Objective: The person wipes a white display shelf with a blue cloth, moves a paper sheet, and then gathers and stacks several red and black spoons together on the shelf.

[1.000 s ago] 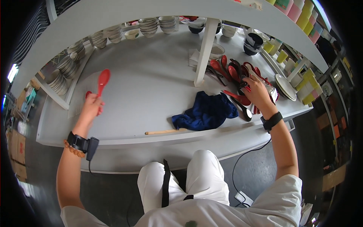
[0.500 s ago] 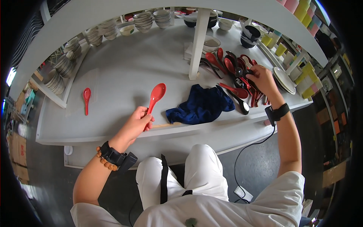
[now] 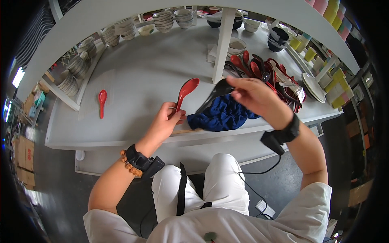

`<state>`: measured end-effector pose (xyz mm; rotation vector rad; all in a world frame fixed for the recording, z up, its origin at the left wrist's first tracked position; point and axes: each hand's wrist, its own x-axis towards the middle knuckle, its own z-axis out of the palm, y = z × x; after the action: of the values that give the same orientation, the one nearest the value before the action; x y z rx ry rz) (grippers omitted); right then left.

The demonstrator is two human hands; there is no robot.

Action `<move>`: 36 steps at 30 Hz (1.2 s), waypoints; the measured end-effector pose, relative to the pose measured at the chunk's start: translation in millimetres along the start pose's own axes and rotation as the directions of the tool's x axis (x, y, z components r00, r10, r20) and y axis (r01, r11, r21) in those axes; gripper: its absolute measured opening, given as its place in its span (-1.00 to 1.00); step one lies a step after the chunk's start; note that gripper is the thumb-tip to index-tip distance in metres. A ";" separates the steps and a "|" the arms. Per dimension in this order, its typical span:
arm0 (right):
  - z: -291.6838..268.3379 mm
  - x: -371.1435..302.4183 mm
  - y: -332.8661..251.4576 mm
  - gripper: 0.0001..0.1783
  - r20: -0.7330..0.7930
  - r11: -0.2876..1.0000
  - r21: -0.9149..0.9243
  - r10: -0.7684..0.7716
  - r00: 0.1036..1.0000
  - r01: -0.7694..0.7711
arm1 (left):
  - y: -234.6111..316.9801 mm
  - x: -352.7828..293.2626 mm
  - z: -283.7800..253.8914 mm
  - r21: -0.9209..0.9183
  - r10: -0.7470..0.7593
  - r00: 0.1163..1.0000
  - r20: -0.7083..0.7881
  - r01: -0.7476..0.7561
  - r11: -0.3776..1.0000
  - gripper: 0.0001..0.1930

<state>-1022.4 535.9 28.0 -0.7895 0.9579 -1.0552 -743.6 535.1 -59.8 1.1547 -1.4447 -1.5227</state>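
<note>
My left hand [image 3: 168, 119] is closed around the handle of a red soup spoon [image 3: 187, 89], its bowl pointing up and to the right. Over the crumpled dark blue cloth [image 3: 221, 115], my right hand [image 3: 254, 95] pinches a black soup spoon [image 3: 214, 92] at its bowl end. The black spoon's handle slants down to the left and is a little blurred. Another red spoon [image 3: 102, 103] lies alone on the grey tabletop [image 3: 137, 81] at the left. A heap of red and black spoons [image 3: 281, 83] lies beyond my right hand, which partly hides it.
A white post [image 3: 223, 48] rises between the cloth and the heap. White plates [image 3: 313, 87] and yellow cups [image 3: 335, 87] stand at the right edge. Stacked bowls [image 3: 163, 21] line the back and left, a black bowl stack [image 3: 278, 39] the back right. A cable [image 3: 259, 173] hangs from my right wrist.
My right hand has moved left from the heap, carrying the black spoon over the cloth. My left hand, with the red spoon, has shifted right toward it. The view has turned slightly.
</note>
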 end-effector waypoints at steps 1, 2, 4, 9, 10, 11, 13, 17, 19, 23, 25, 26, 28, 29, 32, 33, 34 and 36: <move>12.2 6.5 7.7 -0.78 -0.046 0.999 0.018 0.051 0.998 -0.050 | 2.0 -0.1 1.3 0.004 0.001 1.000 -0.002 -0.001 1.000 -0.74; 18.9 17.3 14.7 -0.78 -0.077 0.995 0.049 0.088 0.993 -0.085 | 5.1 -2.3 1.4 0.014 0.017 1.000 -0.001 -0.017 1.000 -0.74; 19.9 35.4 26.4 -0.77 -0.107 0.992 0.090 0.093 0.990 -0.084 | 5.2 -0.1 4.7 0.019 0.033 0.999 0.010 -0.033 0.999 -0.73; 28.4 58.9 42.0 -0.78 -0.150 0.988 0.141 0.091 0.985 -0.069 | -2.8 6.1 4.3 0.054 0.071 0.995 0.068 -0.075 0.996 -0.75; 30.8 61.2 45.1 -0.78 -0.160 0.985 0.158 0.099 0.982 -0.073 | -3.3 7.0 5.2 0.053 0.073 0.995 0.065 -0.077 0.996 -0.75; 35.4 63.3 50.1 -0.78 -0.167 0.981 0.178 0.111 0.980 -0.081 | -4.8 6.4 4.8 0.048 0.065 0.996 0.064 -0.068 0.997 -0.75; 43.4 67.7 58.4 -0.77 -0.198 0.986 0.151 0.101 0.975 -0.072 | -8.4 7.1 2.2 0.040 0.055 0.997 0.059 -0.057 0.998 -0.75; 46.0 79.3 74.4 -0.77 -0.137 0.983 0.156 0.123 0.983 -0.101 | -20.3 12.9 -10.4 0.098 -0.014 0.999 0.048 0.009 0.995 -0.73; 40.4 85.2 78.3 -0.82 -0.131 0.972 0.170 0.184 0.974 -0.160 | -25.0 14.5 -16.9 0.095 -0.019 1.000 0.020 0.017 0.995 -0.73; 49.2 73.1 70.0 -0.82 -0.214 0.967 0.219 0.176 0.961 -0.128 | -32.3 18.5 -32.5 0.261 -0.045 0.997 -0.066 0.060 0.963 -0.75; 46.2 73.1 68.1 -0.82 -0.222 0.970 0.207 0.173 0.959 -0.127 | -25.2 16.2 -38.9 0.363 -0.065 0.992 -0.109 0.101 0.926 -0.75; 43.8 74.3 68.9 -0.82 -0.219 0.970 0.205 0.178 0.959 -0.133 | -21.3 13.7 -41.5 0.473 -0.023 0.989 -0.146 0.090 0.876 -0.75; 39.1 78.8 71.7 -0.84 -0.192 0.962 0.210 0.216 0.957 -0.175 | -26.2 12.3 -49.4 0.579 0.017 0.984 -0.175 0.089 0.810 -0.75; 39.2 77.8 70.6 -0.84 -0.198 0.963 0.205 0.214 0.957 -0.173 | -36.5 14.8 -56.8 0.665 0.152 0.969 -0.193 0.015 0.747 -0.77; 33.7 77.2 71.9 -0.83 -0.228 0.958 0.229 0.224 0.948 -0.172 | -38.0 15.8 -67.9 0.764 0.283 0.944 -0.168 -0.057 0.643 -0.78; 34.2 76.3 72.6 -0.84 -0.222 0.959 0.226 0.222 0.950 -0.171 | -36.0 16.7 -71.5 0.786 0.285 0.947 -0.149 -0.062 0.615 -0.78; 33.7 75.5 73.2 -0.84 -0.217 0.959 0.225 0.219 0.951 -0.170 | -41.5 17.6 -75.8 0.756 0.296 0.938 -0.179 -0.061 0.652 -0.76; 29.3 74.4 72.1 -0.85 -0.228 0.961 0.225 0.215 0.950 -0.164 | -32.1 18.8 -81.8 0.774 0.225 0.949 -0.222 0.031 0.633 -0.67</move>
<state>-956.5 490.0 -43.5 -0.3906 1.0966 -1.0792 -670.5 493.2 -91.1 1.6698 -1.9637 -0.5473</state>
